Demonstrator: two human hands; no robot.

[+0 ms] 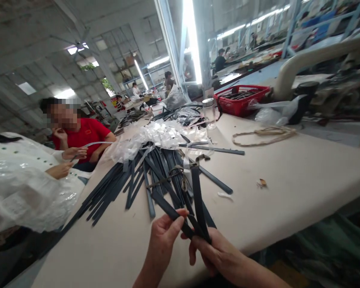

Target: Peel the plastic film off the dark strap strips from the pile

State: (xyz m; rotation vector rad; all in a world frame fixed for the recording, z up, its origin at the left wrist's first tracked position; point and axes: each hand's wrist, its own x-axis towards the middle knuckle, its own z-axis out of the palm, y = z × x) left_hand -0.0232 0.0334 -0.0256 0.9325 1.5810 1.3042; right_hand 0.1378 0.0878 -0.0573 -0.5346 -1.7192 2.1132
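Near the table's front edge, my left hand [165, 236] pinches a dark strap [168, 206] between thumb and fingers. Close beside it on the right, my right hand [213, 250] is closed around dark straps, one of which, a wide strap [199, 196], points up and away from me. Where the straps cross between my hands, I cannot tell exactly how they join. Just beyond lies a fanned heap of dark straps [160, 170] on the table. A thin brownish cord [183, 182] with loose ends lies over that heap.
White plastic pieces [156, 136] lie behind the straps. Farther back are a glass jar [209, 114], a red basket [240, 100], a beige cord loop [262, 136] and a sewing machine [321, 64]. At left, a person in white [30, 180] holds a thin strip; another wears red [90, 138].
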